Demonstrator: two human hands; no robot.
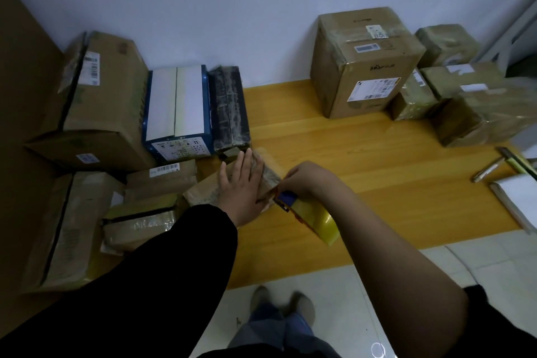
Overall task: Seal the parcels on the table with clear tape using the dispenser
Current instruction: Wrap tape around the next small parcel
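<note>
A small brown parcel [207, 190] lies near the front middle of the wooden table [363, 160]. My left hand [241, 186] rests flat on its top with the fingers straight. My right hand [308, 180] grips a tape dispenser [286, 202] with a blue and orange frame, pressed against the parcel's right end. A roll of clear tape [318, 222] sits on the dispenser, below my wrist. The dispenser's blade is hidden by my fingers.
Several cardboard boxes [98, 113] crowd the left, with a blue and white box [177, 110] and a dark box [231, 107] behind the parcel. Taped boxes [360, 64] stand at the back right. A notebook [517, 200] and a pen [488, 173] lie at the right edge.
</note>
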